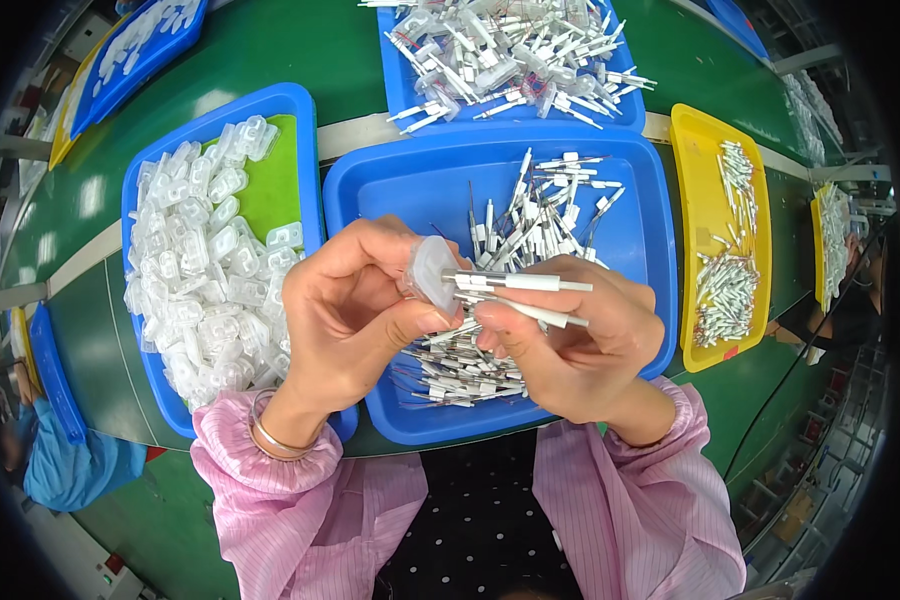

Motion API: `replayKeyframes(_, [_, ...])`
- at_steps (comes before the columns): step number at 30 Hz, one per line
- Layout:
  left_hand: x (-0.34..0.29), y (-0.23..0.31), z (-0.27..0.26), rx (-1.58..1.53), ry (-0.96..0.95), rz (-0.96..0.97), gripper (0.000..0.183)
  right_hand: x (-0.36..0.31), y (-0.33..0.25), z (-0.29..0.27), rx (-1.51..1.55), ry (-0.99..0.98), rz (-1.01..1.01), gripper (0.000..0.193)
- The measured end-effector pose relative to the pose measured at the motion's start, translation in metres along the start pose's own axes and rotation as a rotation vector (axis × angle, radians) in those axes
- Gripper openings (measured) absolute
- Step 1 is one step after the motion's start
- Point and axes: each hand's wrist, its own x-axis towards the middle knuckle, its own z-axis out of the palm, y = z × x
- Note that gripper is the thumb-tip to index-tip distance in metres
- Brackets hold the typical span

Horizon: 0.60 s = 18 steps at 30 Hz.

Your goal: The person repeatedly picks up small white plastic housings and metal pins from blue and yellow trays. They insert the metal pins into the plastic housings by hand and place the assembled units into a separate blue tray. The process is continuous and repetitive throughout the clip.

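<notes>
Over the middle blue tray (400, 190), my left hand (345, 310) pinches a translucent plastic shell (432, 270) between thumb and fingers. My right hand (590, 340) is closed on a pair of thin white tubes with metal ends (530, 283). The metal ends meet the shell's right side; how deep they sit cannot be made out. Beneath my hands lie many similar white-and-metal tubes (560, 215) with thin wires. Left of them, a blue tray (305, 160) is heaped with loose translucent shells (195, 270).
A blue tray (530, 128) at the back holds shells with tubes attached. On the right, small white parts lie in a yellow tray (698, 170). Another blue tray (185, 40) with white pieces stands far left, on the green table (345, 50). A person's blue sleeve (80, 455) shows lower left.
</notes>
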Motion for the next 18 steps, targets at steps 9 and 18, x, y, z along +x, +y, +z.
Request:
replayKeyframes(9, [0.0, 0.0, 0.01, 0.065, 0.072, -0.046, 0.03, -0.007, 0.009, -0.001, 0.047, 0.027, 0.083, 0.016])
replayKeyframes(18, [0.023, 0.026, -0.081, 2.072, 0.524, 0.202, 0.023, 0.083, 0.011, -0.039, -0.188, -0.098, 0.245, 0.015])
